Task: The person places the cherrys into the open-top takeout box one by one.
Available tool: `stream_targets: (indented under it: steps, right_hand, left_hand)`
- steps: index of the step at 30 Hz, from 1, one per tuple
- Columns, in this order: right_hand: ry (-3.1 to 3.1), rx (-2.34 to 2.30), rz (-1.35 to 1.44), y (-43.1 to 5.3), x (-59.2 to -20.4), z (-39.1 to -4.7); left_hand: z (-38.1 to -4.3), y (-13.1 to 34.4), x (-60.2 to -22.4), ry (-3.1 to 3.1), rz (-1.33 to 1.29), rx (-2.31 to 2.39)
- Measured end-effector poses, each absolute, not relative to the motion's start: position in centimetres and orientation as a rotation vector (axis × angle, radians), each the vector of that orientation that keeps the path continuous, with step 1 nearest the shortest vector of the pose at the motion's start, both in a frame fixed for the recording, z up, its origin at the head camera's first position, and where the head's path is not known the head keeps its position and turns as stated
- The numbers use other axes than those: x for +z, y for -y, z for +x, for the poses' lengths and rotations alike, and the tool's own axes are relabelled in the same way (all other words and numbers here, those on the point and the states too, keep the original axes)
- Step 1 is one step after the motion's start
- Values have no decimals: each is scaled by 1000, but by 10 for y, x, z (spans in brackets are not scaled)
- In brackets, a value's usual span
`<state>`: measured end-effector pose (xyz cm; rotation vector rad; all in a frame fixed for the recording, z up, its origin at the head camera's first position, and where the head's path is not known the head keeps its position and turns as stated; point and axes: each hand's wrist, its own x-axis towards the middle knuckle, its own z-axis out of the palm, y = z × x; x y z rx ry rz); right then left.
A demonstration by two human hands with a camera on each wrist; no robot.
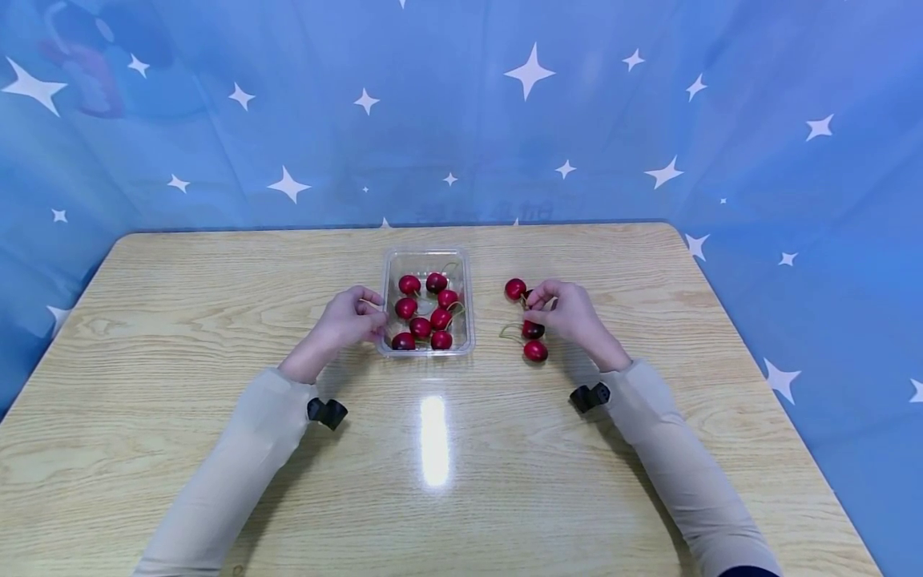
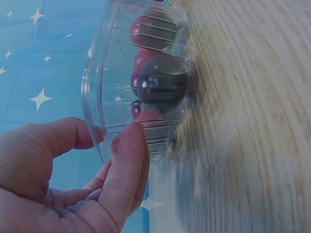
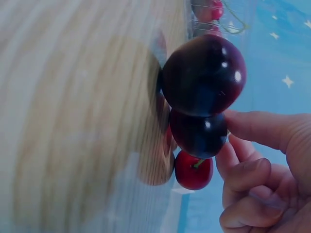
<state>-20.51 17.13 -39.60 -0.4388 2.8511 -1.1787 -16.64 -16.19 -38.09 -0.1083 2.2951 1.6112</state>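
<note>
My left hand (image 1: pixel 351 317) holds the left side of a clear plastic box (image 1: pixel 469 308), with the thumb at its rim and the fingers (image 2: pixel 127 162) against its ribbed outer wall. Several dark red cherries (image 1: pixel 421 327), some with green stems, lie spread in the box. To the right of the box, my right hand (image 1: pixel 566 311) is over a short row of loose cherries (image 1: pixel 535 351). Its thumb and forefinger come right up to a dark cherry (image 3: pixel 200 135), partly hidden behind a nearer cherry (image 3: pixel 204 75). I cannot tell whether they pinch it or its stem.
The light wooden table (image 1: pixel 433 521) carries the box and the loose cherries near its far edge. Behind it hangs a blue cloth (image 1: pixel 447 104) with white stars. A bright light reflection (image 1: pixel 434 441) shows on the tabletop between the arms.
</note>
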Motion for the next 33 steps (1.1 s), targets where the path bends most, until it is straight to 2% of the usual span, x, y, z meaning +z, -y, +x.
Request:
stream_targets:
  steps: [6, 21, 33]
  right_hand:
    - [-2898, -1134, -467, -168, -396, -205]
    - [-2944, -1170, -309, -174, -388, -209]
    - [-2982, -1331, -254, -174, -385, -210]
  left_hand:
    - [-166, 162, -381, -2298, -108, 1604]
    - [-167, 162, -379, -2302, -117, 1591]
    - [-167, 162, -379, -2300, -115, 1591]
